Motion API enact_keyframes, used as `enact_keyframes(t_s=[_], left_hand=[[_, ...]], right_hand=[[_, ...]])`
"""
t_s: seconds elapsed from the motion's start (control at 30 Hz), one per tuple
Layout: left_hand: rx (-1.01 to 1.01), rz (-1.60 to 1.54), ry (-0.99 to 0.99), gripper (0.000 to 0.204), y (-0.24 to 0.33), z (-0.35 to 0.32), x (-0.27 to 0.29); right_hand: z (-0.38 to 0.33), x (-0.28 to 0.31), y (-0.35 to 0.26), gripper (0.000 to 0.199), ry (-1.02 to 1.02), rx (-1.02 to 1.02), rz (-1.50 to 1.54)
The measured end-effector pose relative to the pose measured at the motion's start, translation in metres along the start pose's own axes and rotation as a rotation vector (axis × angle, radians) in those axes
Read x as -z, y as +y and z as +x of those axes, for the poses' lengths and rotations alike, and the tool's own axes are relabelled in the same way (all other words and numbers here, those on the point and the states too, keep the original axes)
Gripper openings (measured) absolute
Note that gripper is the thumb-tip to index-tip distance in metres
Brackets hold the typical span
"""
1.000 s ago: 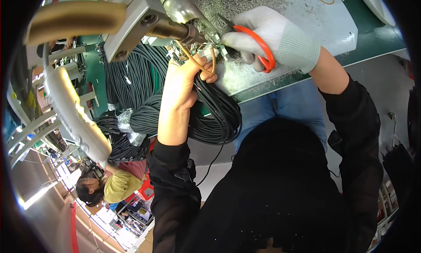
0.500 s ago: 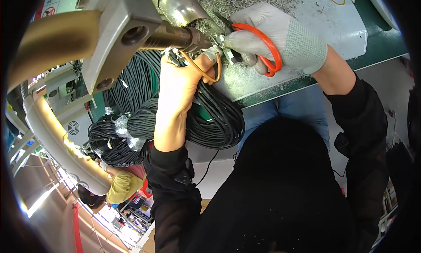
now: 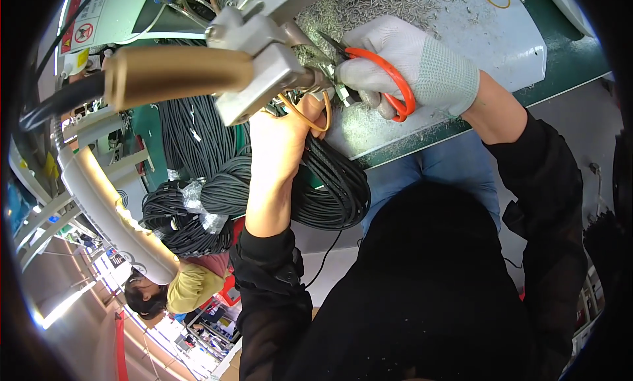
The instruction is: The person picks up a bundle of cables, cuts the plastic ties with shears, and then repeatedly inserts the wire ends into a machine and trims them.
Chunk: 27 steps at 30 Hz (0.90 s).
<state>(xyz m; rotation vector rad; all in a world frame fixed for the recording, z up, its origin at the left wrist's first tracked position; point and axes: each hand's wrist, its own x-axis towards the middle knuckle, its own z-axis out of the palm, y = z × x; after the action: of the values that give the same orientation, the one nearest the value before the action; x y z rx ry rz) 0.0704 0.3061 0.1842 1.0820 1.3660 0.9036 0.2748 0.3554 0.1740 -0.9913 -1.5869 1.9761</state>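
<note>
the right hand [image 3: 409, 67] at one o'clock wears a white knit glove with a ribbed cuff. the left hand [image 3: 283, 133] is bare. both sleeves are black, over blue jeans.

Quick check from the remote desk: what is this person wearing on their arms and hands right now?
Both arms are in long black sleeves. The left sleeve ends below the forearm, which is bare. The left hand wears no glove. The right hand wears a white knitted glove with a ribbed cuff, and a bare stretch of wrist shows between that cuff and the right sleeve.
</note>
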Motion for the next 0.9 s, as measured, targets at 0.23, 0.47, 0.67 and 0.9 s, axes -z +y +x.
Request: enact_keyframes(t_s=[0.23, 0.47, 0.67, 0.9], left_hand=[[-0.015, -0.021, 0.005, 0.021, 0.003, 0.002, -0.004], [-0.013, -0.124, -0.106, 0.017, -0.001, -0.002, 0.0], [0.005, -0.616, 0.099, 0.013, -0.015, -0.037, 0.008], [-0.154, -1.028, -0.068, 0.009, -0.015, -0.087, 0.009]], right_hand=[[0.012, 0.017, 0.024, 0.019, 0.01, 1.004, -0.809], [0.006, 0.0, 0.013, 0.015, 0.011, 0.137, -0.086], [-0.058, -0.012, 0.003, 0.017, 0.196, 0.307, -0.056], [-0.168, -0.003, 0.032, 0.014, 0.285, -0.278, -0.071]])
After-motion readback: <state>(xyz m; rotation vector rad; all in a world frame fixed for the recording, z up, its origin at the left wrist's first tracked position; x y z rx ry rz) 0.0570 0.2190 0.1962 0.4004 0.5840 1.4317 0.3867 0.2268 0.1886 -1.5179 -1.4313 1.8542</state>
